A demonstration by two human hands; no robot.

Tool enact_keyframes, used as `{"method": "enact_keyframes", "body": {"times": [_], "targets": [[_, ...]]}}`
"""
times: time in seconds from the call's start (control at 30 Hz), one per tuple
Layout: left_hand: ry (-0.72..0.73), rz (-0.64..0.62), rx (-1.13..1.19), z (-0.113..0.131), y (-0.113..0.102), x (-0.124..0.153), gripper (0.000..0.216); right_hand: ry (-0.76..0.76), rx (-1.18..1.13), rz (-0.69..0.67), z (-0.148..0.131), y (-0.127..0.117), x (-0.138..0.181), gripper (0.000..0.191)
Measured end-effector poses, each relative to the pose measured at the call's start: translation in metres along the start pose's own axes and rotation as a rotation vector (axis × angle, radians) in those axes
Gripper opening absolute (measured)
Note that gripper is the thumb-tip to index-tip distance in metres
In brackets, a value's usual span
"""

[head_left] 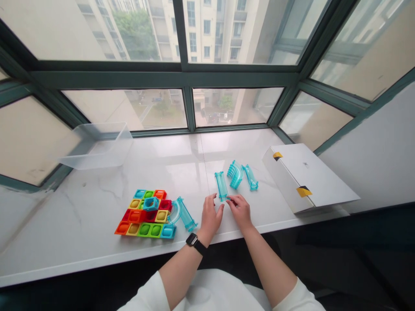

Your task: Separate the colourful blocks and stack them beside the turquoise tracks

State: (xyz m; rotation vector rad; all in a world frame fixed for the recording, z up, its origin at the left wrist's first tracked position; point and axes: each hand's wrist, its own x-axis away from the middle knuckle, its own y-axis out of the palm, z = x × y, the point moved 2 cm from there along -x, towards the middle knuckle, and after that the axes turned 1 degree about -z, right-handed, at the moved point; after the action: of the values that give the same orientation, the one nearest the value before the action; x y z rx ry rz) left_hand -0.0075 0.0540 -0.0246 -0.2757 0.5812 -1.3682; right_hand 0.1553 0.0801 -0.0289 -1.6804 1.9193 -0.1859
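Observation:
A straight, see-through blue marble-run track piece (221, 185) lies on the white counter just beyond my hands. My right hand (240, 211) is closed in a pinch at the near right corner of this track. Its thumb and fingertips partly hide that end. To the left, my left hand (211, 216) has thumb and fingers apart, close to the track's near end, and no object shows in it. Behind my right hand lie a curved blue track piece (235, 174) and a short sloped one (250, 177).
Left of my hands are colourful square blocks (149, 216) joined in a sheet, with one blue block (151, 203) on top. Beside it lie another curved track (175, 212) and straight track (187, 214). A clear plastic bin (94, 162) and white box (319, 172) stand farther out.

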Motion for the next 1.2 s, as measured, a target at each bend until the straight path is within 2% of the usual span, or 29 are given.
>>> {"method": "enact_keyframes", "body": {"times": [0.17, 0.4, 0.6, 1.2], "targets": [[0.036, 0.048, -0.128, -0.007, 0.005, -0.017, 0.034, 0.011, 0.043, 0.020, 0.009, 0.014, -0.011, 0.029], [-0.014, -0.028, -0.280, -0.010, 0.010, -0.022, 0.020, 0.005, 0.097, 0.012, 0.016, 0.022, -0.015, 0.034], [-0.036, -0.045, -0.314, -0.010, 0.010, -0.026, 0.018, 0.018, 0.112, -0.015, 0.019, 0.023, -0.015, 0.030], [-0.080, -0.063, -0.378, -0.005, 0.010, -0.030, 0.013, 0.044, 0.111, 0.025, 0.026, 0.024, -0.015, 0.032]]}}
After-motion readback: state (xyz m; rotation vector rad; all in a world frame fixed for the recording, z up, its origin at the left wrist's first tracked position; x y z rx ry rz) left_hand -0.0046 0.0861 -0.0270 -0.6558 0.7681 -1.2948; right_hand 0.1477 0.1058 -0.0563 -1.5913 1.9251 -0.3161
